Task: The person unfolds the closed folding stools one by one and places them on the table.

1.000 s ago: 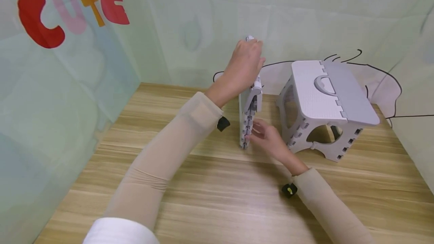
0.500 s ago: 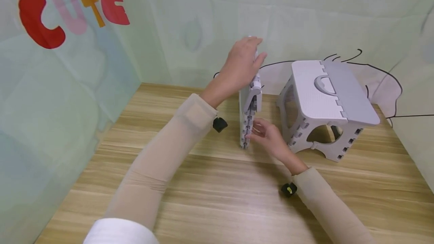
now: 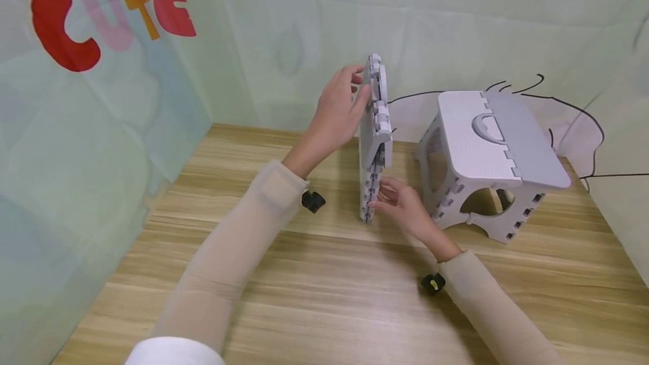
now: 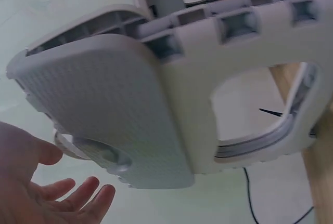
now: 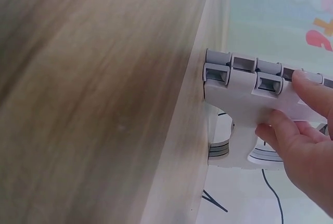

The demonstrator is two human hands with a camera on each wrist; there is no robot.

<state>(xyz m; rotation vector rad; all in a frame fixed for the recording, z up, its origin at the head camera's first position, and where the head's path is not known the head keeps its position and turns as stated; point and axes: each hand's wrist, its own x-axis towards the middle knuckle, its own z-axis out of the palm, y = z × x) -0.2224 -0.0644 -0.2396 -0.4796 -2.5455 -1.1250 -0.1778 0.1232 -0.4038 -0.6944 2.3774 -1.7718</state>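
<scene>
A grey-and-white folding step stool [image 3: 374,138] stands folded up on its edge on the wooden table, its hinged side toward me. My left hand [image 3: 336,107] is beside its upper left face. In the left wrist view, the fingers of the left hand [image 4: 31,187] are spread loosely, apart from the grey top panel [image 4: 99,99] and its handle. Low on the right side, my right hand [image 3: 405,210] holds the folded legs. The right wrist view has its thumb [image 5: 312,91] on the hinge edge and the other fingers against the flat white leg face.
A second stool [image 3: 479,151], unfolded and upright, stands close by on the right, its handle slot uppermost. Behind the table [image 3: 324,297] hangs a pale printed curtain [image 3: 314,27]. Red, pink and orange letters [image 3: 66,30] mark the left wall.
My left hand has let go of the folded stool's top edge and drawn down and left, uncovering its upper part. The right hand and both stools have stayed put.
</scene>
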